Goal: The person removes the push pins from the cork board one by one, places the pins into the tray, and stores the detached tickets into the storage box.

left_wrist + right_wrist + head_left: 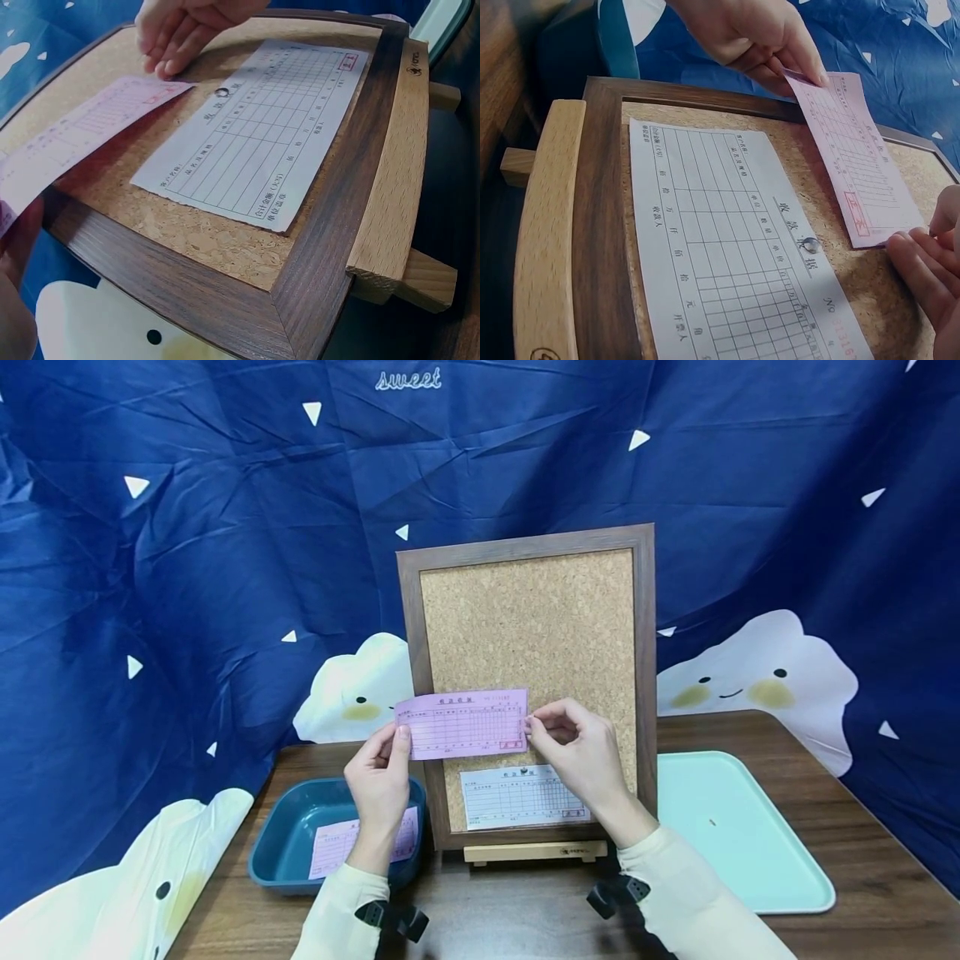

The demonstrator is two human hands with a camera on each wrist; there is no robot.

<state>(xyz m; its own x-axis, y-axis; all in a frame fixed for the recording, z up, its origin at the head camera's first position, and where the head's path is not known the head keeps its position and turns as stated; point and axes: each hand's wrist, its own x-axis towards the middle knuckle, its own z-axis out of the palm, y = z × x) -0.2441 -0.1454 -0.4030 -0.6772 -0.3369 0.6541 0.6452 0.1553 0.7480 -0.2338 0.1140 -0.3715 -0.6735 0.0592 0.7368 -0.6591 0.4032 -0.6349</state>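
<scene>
My left hand (380, 781) pinches the left end of a pink receipt slip (465, 727), thumb on its printed face. The slip is held lengthwise in front of the cork board (525, 627), overlapping its left frame. At the slip's right edge, my right hand (581, 752) pinches with thumb and curled fingers. Below hangs a white receipt slip (517, 806), fixed to the cork by a silver pushpin (811, 245) near its top edge. In the left wrist view the pink slip (82, 131) stands a little off the cork.
The framed board leans on a light wooden stand (536, 852) on the brown table (510, 910). A dark teal bin (288, 810) at left contains another pink slip (330, 847). At right lies a mint tray (727, 852) with a tiny object on it. A blue curtain hangs behind.
</scene>
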